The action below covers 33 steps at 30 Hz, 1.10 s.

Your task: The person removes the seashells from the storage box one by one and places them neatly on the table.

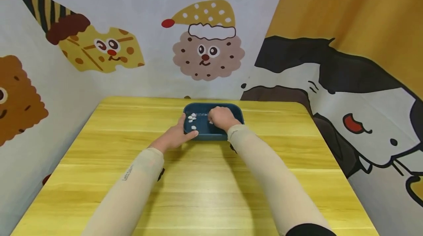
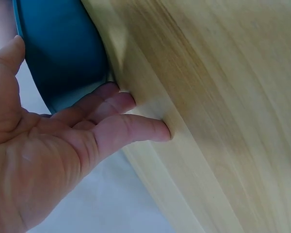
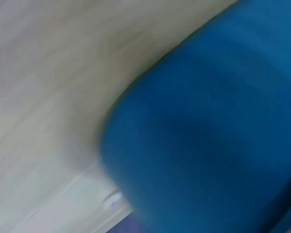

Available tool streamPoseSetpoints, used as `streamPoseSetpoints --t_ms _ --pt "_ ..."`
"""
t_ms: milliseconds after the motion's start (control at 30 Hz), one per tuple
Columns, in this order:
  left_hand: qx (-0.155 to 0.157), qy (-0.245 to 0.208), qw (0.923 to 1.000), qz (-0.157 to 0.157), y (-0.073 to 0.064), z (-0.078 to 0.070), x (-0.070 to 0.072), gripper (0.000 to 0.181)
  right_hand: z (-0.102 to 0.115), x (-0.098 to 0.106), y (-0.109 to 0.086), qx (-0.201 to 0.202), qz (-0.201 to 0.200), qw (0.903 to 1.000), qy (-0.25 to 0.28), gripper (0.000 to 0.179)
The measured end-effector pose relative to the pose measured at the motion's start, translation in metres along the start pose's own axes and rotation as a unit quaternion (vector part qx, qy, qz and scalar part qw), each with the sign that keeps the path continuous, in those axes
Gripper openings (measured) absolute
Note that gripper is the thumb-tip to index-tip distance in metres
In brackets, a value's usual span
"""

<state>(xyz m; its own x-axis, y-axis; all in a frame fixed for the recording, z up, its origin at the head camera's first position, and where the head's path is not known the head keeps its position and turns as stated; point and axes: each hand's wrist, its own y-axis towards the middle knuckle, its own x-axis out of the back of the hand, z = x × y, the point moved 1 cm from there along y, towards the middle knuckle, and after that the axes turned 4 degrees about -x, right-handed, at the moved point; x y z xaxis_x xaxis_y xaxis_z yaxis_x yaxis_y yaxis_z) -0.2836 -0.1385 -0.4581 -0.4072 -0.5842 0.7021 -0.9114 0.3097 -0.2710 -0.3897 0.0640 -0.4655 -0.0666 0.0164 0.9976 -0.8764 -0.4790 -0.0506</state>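
A dark blue rectangular tray (image 1: 211, 137) sits near the table's far edge in the head view. Several small white pebbles (image 1: 192, 117) lie in its left part, and a single one (image 1: 193, 127) is nearer the front. My left hand (image 1: 175, 133) rests against the tray's left front corner, thumb at the near rim. The left wrist view shows its fingers (image 2: 131, 128) extended beside the tray wall, low by the table. My right hand (image 1: 222, 118) reaches inside the tray with curled fingers, a bit of white pebble showing at the fingertips. The right wrist view is blurred and mostly blue tray (image 3: 208, 121).
The tray stands on a light wood-grain table (image 1: 205, 192). Close behind the table hangs a white cloth (image 1: 132, 85) printed with cartoon figures, and more printed cloth (image 1: 380, 118) runs along the right side.
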Motion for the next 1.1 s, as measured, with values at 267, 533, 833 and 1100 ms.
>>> streamPoseSetpoints --t_ms 267,533,833,1100 --pt "0.002 0.003 1.0 -0.001 0.0 -0.006 -0.003 0.114 -0.016 -0.002 -0.007 -0.014 0.007 0.9997 0.016 0.022" --pt "0.006 0.001 1.0 -0.002 0.001 -0.005 -0.003 0.113 -0.005 -0.001 -0.01 -0.058 0.041 0.9966 0.042 0.023" --pt "0.008 -0.008 0.9999 -0.003 0.004 -0.002 -0.003 0.113 -0.002 -0.005 -0.006 -0.077 0.024 0.996 0.041 0.019" --pt "0.012 -0.001 0.9999 -0.001 0.001 -0.001 0.0 0.112 -0.004 -0.002 -0.006 -0.136 0.048 0.9895 0.006 0.017"
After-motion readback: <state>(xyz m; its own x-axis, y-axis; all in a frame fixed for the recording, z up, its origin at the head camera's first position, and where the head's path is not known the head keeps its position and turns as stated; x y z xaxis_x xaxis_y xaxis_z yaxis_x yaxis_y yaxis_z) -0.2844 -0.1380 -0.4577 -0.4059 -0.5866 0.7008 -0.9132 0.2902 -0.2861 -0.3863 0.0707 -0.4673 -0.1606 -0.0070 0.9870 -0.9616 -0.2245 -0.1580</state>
